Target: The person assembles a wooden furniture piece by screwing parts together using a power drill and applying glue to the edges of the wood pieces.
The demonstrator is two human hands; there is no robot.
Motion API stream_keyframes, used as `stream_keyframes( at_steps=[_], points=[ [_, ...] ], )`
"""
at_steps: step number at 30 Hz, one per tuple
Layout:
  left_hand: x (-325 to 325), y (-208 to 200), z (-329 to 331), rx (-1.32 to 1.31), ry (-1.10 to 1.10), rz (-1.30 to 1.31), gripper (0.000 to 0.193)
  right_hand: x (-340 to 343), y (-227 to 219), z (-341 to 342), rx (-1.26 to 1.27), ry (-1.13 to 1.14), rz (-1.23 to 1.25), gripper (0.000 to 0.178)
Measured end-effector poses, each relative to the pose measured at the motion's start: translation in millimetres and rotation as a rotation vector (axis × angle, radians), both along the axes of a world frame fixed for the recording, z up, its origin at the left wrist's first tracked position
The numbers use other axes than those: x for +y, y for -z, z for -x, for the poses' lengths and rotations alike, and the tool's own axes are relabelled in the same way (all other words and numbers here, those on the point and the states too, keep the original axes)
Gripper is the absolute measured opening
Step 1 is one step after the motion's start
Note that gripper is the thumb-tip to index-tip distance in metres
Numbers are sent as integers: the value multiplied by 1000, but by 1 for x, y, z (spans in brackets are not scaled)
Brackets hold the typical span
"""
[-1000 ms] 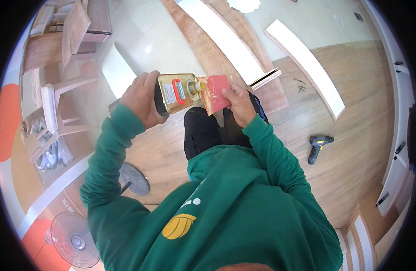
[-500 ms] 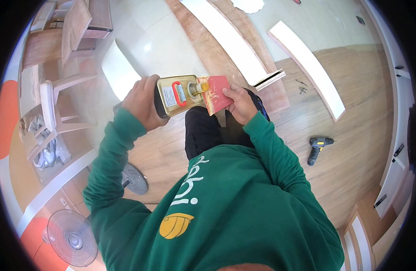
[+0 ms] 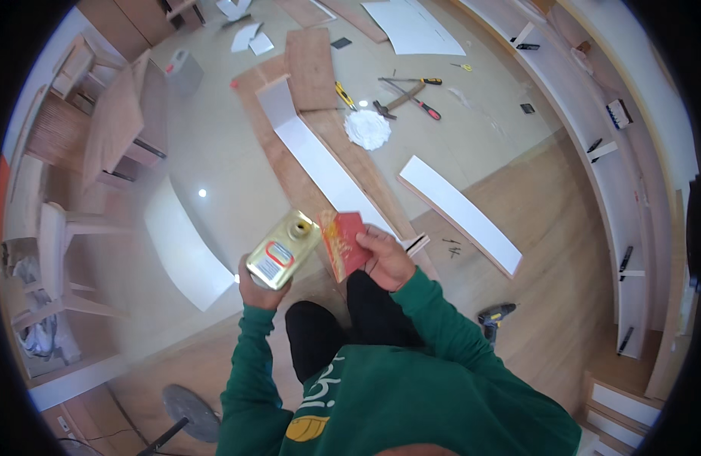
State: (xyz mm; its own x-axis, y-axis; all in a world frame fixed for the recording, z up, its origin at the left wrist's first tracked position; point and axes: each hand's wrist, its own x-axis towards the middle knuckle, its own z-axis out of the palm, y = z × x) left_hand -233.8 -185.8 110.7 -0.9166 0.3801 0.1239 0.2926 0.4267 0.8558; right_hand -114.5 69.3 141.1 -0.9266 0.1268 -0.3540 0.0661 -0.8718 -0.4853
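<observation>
My left hand [image 3: 261,292] is wrapped round the lower part of a gold metal can [image 3: 268,270] with a red-handled label area on its top. The can's open round spout faces up, beside the red sheet and apart from it. A flat red spreader sheet [image 3: 352,247], smeared with yellow glue along its left side, is pinched between the thumb and fingers of my right hand [image 3: 388,258]. Both hands are held above my knees. Beyond them a long white-faced panel [image 3: 324,166] lies on a brown plywood sheet [image 3: 271,91].
Another white strip [image 3: 464,216] lies right of the panel, with small dark screws [image 3: 452,248] nearby. A cordless drill [image 3: 493,315] rests by my right arm. Farther off are a hammer [image 3: 404,99], a screwdriver [image 3: 426,111] and a round white crumpled piece [image 3: 367,130]. Wooden furniture [image 3: 111,125] stands left.
The can has tipped back from pouring onto the red sheet, so its spout now points up and sits apart from it. My view has shifted, showing more floor ahead.
</observation>
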Motion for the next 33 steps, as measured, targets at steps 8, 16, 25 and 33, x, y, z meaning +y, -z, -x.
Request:
stream_keyframes(
  at_steps=[8, 16, 25, 33],
  points=[
    [-13, 151, 5, -40, -475, -117, 99, 84, -66, -52, -101, 176, -429, 29],
    [-64, 160, -89, -625, -704, -199, 89, 132, -50, -63, -206, -395, -1146, 15],
    [126, 89, -149, -1305, -273, -540, 33, 126, -41, -39, -162, -571, -1650, 17],
    [140, 95, -128, -703, 100, -355, 22, 114, -29, -31, -30, -711, -1891, 28]
  ],
)
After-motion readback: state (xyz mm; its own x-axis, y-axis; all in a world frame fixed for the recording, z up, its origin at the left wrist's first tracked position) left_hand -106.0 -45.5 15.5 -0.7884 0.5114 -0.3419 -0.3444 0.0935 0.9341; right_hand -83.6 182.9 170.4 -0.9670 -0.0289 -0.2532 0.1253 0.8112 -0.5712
